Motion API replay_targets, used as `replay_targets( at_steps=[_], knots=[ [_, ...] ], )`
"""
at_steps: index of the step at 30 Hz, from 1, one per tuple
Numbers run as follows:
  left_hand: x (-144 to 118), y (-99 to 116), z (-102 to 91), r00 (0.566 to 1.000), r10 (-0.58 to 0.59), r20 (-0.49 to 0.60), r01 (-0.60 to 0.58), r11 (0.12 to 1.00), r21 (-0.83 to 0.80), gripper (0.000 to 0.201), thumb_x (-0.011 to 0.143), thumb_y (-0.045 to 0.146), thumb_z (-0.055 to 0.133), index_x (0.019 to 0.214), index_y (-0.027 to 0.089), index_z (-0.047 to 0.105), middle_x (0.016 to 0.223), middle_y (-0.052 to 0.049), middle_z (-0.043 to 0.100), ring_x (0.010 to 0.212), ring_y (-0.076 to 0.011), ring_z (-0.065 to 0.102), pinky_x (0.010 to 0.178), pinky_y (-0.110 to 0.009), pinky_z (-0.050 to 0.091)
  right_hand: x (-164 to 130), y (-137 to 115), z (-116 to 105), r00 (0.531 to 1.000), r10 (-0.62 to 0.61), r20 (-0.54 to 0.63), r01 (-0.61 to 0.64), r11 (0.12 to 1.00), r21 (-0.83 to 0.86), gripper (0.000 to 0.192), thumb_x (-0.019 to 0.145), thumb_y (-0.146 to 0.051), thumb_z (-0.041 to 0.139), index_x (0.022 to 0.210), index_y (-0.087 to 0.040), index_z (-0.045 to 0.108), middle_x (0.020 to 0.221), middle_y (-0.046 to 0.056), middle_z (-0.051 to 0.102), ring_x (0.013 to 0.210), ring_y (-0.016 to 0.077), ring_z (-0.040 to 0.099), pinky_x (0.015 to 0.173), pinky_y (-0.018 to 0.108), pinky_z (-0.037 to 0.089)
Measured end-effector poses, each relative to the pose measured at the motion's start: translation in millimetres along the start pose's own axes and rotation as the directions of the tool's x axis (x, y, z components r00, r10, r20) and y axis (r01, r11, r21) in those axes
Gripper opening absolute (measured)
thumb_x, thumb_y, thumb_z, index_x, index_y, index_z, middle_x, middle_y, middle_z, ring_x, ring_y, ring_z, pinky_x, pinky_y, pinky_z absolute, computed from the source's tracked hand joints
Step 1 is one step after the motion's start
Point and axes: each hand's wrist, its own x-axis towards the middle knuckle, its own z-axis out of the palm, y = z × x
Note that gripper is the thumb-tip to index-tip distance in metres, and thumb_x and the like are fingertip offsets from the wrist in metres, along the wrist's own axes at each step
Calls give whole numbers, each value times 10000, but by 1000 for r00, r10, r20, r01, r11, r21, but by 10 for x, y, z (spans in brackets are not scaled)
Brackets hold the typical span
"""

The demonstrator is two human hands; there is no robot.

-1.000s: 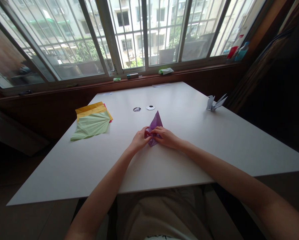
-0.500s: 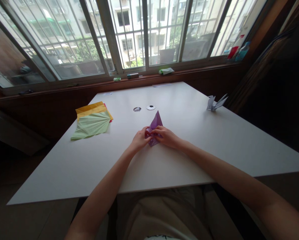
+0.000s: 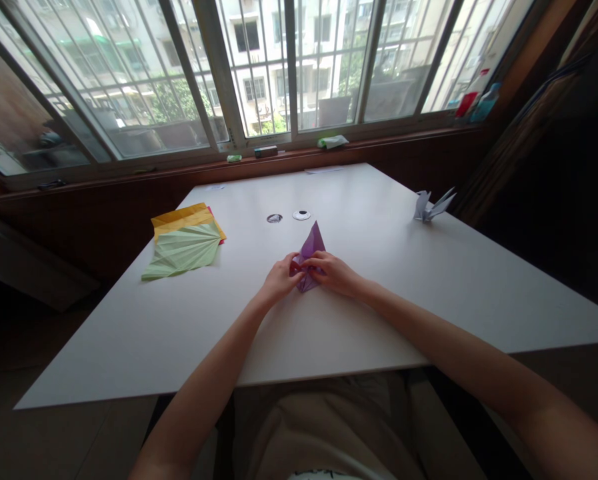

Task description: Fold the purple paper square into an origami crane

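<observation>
Well to the left of the hands and a little farther from the person, a creased pale green sheet point(image 3: 183, 251) lies flat on the white table point(image 3: 179, 333), overlapping a yellow sheet point(image 3: 183, 217) whose far edge shows beyond it, with a sliver of pink at its right side. The left hand point(image 3: 277, 281) has its fingers curled in, pinching the near left part of the folded purple paper point(image 3: 312, 247); the right hand point(image 3: 335, 274) meets it fingertip to fingertip and pinches the same paper from the right. The purple paper sits between the two hands, its near end hidden under the fingers and its pointed tip rising beyond them, away from the person. Just past that tip, two small round marks point(image 3: 288, 217) show on the tabletop. Well to the right of the hands, near the table's far right edge, stands a folded white paper crane point(image 3: 431, 205), apart from everything else.
</observation>
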Motion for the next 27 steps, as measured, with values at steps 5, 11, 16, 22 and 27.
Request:
replay_targets(
  at_steps=[5, 11, 16, 22, 27],
  knots=[
    [5, -12, 5, 1000, 12, 1, -12, 1000, 23, 421, 738, 232, 585, 1144, 175, 490, 834, -35, 666, 733, -138, 609, 745, -291, 489, 2, 19, 11, 1000, -15, -5, 15, 1000, -4, 240, 779, -122, 529, 976, -175, 656, 879, 69, 583, 766, 149, 553, 710, 282, 450],
    [2, -18, 7, 1000, 29, -2, -29, 998, 57, 413, 742, 241, 585, 1141, 186, 493, 814, -23, 662, 751, -139, 606, 752, -288, 483, 2, 23, 7, 1000, -30, 6, 30, 999, -23, 208, 789, -154, 529, 955, -170, 654, 877, 76, 592, 801, 169, 549, 723, 294, 443],
    [3, -18, 10, 1000, 30, 1, -30, 997, 71, 411, 748, 243, 578, 1144, 176, 490, 824, -31, 662, 758, -144, 608, 749, -288, 483, 9, 6, -9, 999, -26, 30, 27, 999, -29, 207, 793, -152, 524, 954, -162, 652, 878, 76, 595, 803, 168, 544, 726, 290, 441],
    [-7, -2, 8, 1000, 24, 1, -24, 995, 92, 406, 757, 259, 572, 1144, 174, 487, 837, -36, 659, 762, -145, 605, 747, -289, 481, 9, -10, -23, 999, -24, 30, 25, 999, -35, 196, 795, -159, 527, 942, -163, 656, 884, 77, 598, 811, 173, 550, 727, 296, 445],
    [-6, 5, 8, 1000, 15, 7, -15, 995, 94, 422, 757, 251, 572, 1158, 163, 478, 858, -45, 656, 778, -148, 604, 759, -295, 484, 10, -9, -29, 999, -37, 28, 38, 999, -25, 180, 795, -141, 521, 885, -163, 674, 879, 74, 616, 815, 170, 565, 738, 293, 455]
  ],
)
